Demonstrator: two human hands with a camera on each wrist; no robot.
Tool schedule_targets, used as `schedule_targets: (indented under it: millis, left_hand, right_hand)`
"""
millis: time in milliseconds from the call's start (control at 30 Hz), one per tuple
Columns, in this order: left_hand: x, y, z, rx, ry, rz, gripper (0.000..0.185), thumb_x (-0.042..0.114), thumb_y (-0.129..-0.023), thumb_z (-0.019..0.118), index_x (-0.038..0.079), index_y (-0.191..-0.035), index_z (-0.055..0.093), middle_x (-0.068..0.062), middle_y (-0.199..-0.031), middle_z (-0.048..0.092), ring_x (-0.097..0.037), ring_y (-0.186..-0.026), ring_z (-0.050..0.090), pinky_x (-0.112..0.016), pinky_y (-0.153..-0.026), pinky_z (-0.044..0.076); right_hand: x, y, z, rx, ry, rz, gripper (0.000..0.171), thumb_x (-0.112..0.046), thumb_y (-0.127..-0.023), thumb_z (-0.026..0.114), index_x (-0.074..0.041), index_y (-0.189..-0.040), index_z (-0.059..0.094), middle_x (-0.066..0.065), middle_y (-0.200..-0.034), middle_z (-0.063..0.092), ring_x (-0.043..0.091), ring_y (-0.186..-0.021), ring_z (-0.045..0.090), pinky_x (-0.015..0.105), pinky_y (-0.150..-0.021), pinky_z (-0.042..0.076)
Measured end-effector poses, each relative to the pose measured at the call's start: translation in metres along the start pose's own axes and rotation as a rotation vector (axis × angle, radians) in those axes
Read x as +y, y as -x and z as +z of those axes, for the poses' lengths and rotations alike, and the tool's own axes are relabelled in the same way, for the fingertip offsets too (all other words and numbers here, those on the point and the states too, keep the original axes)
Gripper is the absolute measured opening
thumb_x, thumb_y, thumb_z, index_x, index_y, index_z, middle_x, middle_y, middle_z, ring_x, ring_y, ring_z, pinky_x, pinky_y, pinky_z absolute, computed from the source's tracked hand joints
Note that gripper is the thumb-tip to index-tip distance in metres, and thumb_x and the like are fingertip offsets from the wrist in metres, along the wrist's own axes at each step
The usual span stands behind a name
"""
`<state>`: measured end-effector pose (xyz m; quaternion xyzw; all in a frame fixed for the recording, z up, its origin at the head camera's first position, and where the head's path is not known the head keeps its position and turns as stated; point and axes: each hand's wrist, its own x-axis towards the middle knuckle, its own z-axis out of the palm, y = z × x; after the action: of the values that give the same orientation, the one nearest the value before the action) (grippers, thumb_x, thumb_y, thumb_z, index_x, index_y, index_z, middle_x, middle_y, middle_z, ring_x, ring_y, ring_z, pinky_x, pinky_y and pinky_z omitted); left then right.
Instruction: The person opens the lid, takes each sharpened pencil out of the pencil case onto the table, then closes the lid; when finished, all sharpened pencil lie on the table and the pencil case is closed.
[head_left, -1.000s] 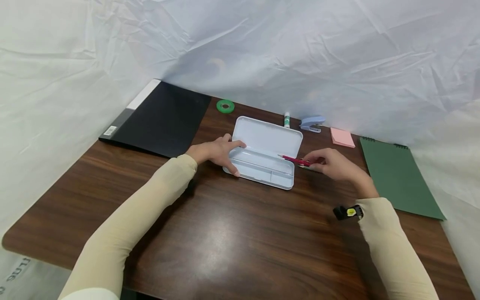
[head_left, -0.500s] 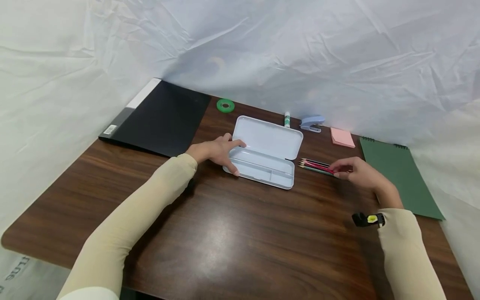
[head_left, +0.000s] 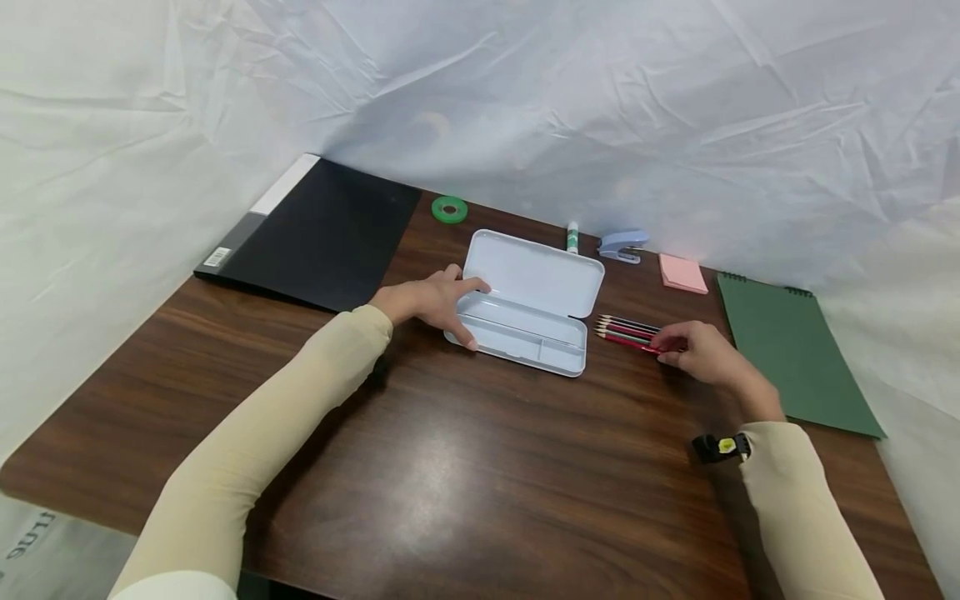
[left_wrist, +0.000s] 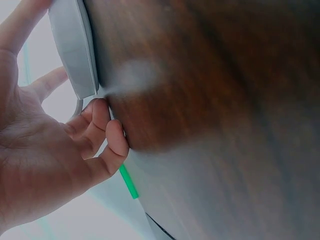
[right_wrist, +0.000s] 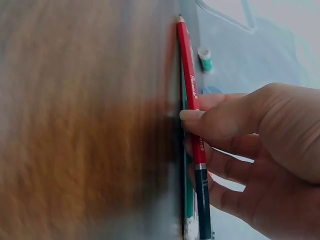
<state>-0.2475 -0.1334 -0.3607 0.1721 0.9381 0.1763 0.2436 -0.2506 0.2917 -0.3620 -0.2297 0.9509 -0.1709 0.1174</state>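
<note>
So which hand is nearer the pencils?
Right. The right hand pinches the pencils at their blunt ends; the left hand holds the pencil case beyond them.

The head camera looks down from above at the pencil case (head_left: 525, 304). The left wrist camera sits very close to its end (left_wrist: 75, 50). The right wrist camera sits close beside it.
</note>
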Motion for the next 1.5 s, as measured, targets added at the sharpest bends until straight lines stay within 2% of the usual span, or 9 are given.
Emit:
schedule_targets:
  millis: [133,433,900,1067,1200,1500]
  left_hand:
    - [0.000,0.001,-0.001,0.004,0.003,0.000,0.098,0.054,-0.076,0.083,0.031,-0.155,0.029,-0.016,-0.144,0.028,-0.030,-0.132,0.035,-0.045,-0.107,0.038]
    - [-0.001,0.000,-0.001,0.006,-0.001,0.002,0.099,0.055,-0.075,0.083,0.030,-0.155,0.030,-0.016,-0.145,0.029,-0.030,-0.132,0.035,-0.045,-0.107,0.039]
    - [0.000,0.002,-0.001,0.005,0.012,0.006,0.097,0.053,-0.076,0.083,0.030,-0.155,0.030,-0.016,-0.145,0.028,-0.030,-0.133,0.035,-0.046,-0.108,0.038]
    - [-0.001,0.001,-0.001,0.004,0.016,0.006,0.097,0.053,-0.076,0.083,0.030,-0.155,0.030,-0.016,-0.145,0.028,-0.030,-0.133,0.035,-0.046,-0.108,0.038]
    - [-0.001,0.001,-0.001,0.007,0.019,0.005,0.098,0.053,-0.076,0.083,0.030,-0.155,0.030,-0.016,-0.145,0.028,-0.030,-0.132,0.035,-0.046,-0.108,0.038]
    - [0.000,0.001,0.000,0.009,0.011,0.014,0.098,0.053,-0.076,0.083,0.030,-0.155,0.030,-0.017,-0.145,0.029,-0.030,-0.131,0.036,-0.045,-0.107,0.039]
  right_hand:
    - [-0.005,-0.002,0.003,0.013,0.024,0.009,0.014,0.004,-0.087,0.069,0.000,-0.100,0.071,0.013,-0.093,0.070,0.025,-0.084,0.061,0.046,-0.078,0.051]
    - [-0.008,-0.005,0.007,0.073,0.109,-0.035,0.010,0.005,-0.086,0.069,0.001,-0.095,0.070,0.013,-0.087,0.068,0.025,-0.078,0.063,0.047,-0.072,0.052]
    - [-0.010,-0.008,0.009,0.108,0.122,0.017,0.013,0.001,-0.087,0.072,0.002,-0.099,0.069,0.016,-0.088,0.068,0.028,-0.080,0.063,0.051,-0.075,0.051]
    - [-0.009,-0.009,0.009,0.121,0.108,0.019,0.014,0.000,-0.088,0.070,0.003,-0.102,0.069,0.016,-0.088,0.067,0.028,-0.079,0.061,0.048,-0.074,0.050]
    - [-0.013,-0.012,0.008,0.168,0.073,-0.010,0.017,-0.002,-0.090,0.069,0.002,-0.106,0.069,0.013,-0.087,0.066,0.026,-0.078,0.057,0.043,-0.071,0.046]
    - [-0.045,-0.029,0.010,0.289,-0.063,-0.132,0.023,-0.004,-0.094,0.067,0.002,-0.115,0.067,0.021,-0.105,0.068,0.031,-0.090,0.062,0.051,-0.082,0.051]
